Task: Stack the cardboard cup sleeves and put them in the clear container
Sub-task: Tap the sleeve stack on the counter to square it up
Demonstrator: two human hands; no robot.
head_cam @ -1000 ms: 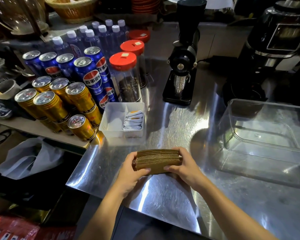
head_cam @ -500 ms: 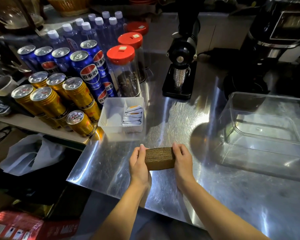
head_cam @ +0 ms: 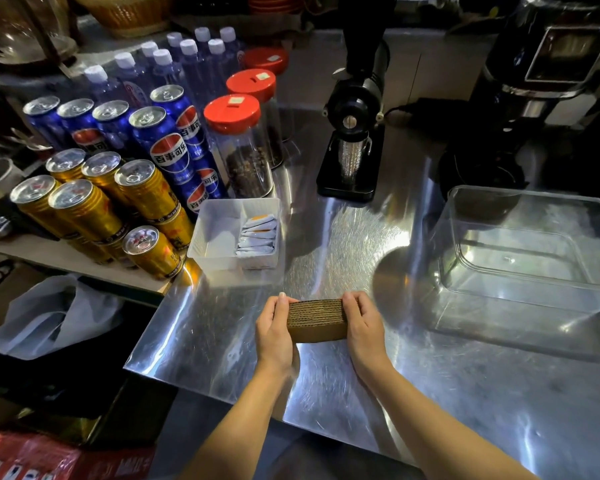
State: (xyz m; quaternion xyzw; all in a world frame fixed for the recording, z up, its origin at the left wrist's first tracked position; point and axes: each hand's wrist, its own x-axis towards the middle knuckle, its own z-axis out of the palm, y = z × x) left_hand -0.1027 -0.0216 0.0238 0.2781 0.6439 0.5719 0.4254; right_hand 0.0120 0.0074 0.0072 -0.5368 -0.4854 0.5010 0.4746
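Observation:
A brown stack of cardboard cup sleeves [head_cam: 316, 321] stands on edge on the steel counter [head_cam: 465, 393], pressed between my two hands. My left hand [head_cam: 274, 332] clamps its left end and my right hand [head_cam: 365, 329] clamps its right end, fingers curled over the top. The clear container [head_cam: 534, 271] sits to the right and a little farther back, with nothing inside it.
A white tray of sachets [head_cam: 238, 233] lies just behind the stack. Gold and blue cans [head_cam: 146, 188], water bottles and red-lidded jars [head_cam: 238, 143] crowd the left. A black grinder [head_cam: 352, 133] and a coffee machine [head_cam: 548, 81] stand at the back. The counter's left corner [head_cam: 129, 365] is close.
The stack went from lying flat in a loose grip to standing on edge, squeezed square between both palms. It has stayed at the same place on the counter.

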